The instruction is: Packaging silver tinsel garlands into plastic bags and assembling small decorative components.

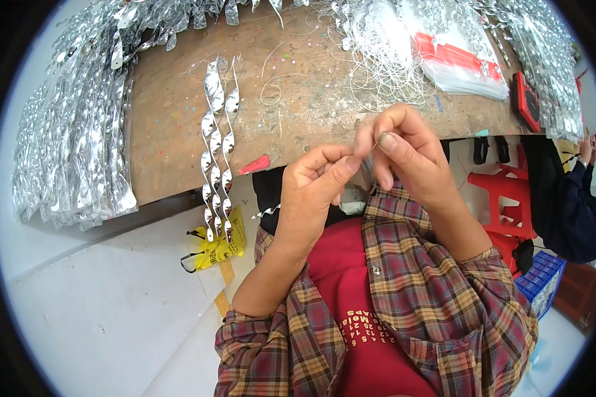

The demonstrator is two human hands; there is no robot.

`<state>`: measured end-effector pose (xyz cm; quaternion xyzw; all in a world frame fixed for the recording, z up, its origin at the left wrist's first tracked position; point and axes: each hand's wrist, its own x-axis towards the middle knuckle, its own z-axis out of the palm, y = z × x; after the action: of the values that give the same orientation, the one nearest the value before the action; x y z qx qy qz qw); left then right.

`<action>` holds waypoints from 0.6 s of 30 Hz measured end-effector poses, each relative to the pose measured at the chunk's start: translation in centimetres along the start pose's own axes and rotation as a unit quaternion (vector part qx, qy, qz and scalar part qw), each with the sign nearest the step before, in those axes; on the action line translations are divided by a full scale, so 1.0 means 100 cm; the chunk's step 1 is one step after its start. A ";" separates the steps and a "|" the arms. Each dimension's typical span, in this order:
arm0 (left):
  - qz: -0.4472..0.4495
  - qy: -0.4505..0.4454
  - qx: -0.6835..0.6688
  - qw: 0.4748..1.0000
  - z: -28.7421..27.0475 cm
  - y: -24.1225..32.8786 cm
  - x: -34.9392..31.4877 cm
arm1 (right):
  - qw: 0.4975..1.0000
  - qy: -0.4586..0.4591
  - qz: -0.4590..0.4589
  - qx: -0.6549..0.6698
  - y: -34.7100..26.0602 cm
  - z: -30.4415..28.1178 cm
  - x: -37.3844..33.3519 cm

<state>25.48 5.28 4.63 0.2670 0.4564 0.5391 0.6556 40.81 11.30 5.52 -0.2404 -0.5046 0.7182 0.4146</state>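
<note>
My left hand (316, 184) and my right hand (409, 153) meet just in front of the table's near edge. Thumb and forefinger are pinched together on each, and what lies between the fingertips is too small to make out. The tip of a silver spiral strip (266, 212) shows beside my left wrist; whether it hangs from my fingers I cannot tell. To the left, several twisted silver strips (213, 142) lie on the brown table (172, 126), their lower ends hanging over its edge. A red scrap (255, 165) rests at the edge near my left hand.
Heaps of bagged silver spirals (73, 145) cover the table's left and far sides. Tangled white string (384, 56) and clear bags with a red band (460, 63) lie far right, near a red device (526, 102). Red stools (506, 198), a blue crate (540, 281) and another person (576, 212) are at right.
</note>
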 end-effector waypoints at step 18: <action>0.108 -0.074 0.090 0.987 -0.016 -0.011 0.000 | 0.975 0.015 -0.180 -0.127 -0.025 -0.010 0.024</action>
<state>24.54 4.73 2.99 0.4117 0.4213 0.5425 0.5990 41.17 14.23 7.67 -0.2068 -0.6203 0.5583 0.5107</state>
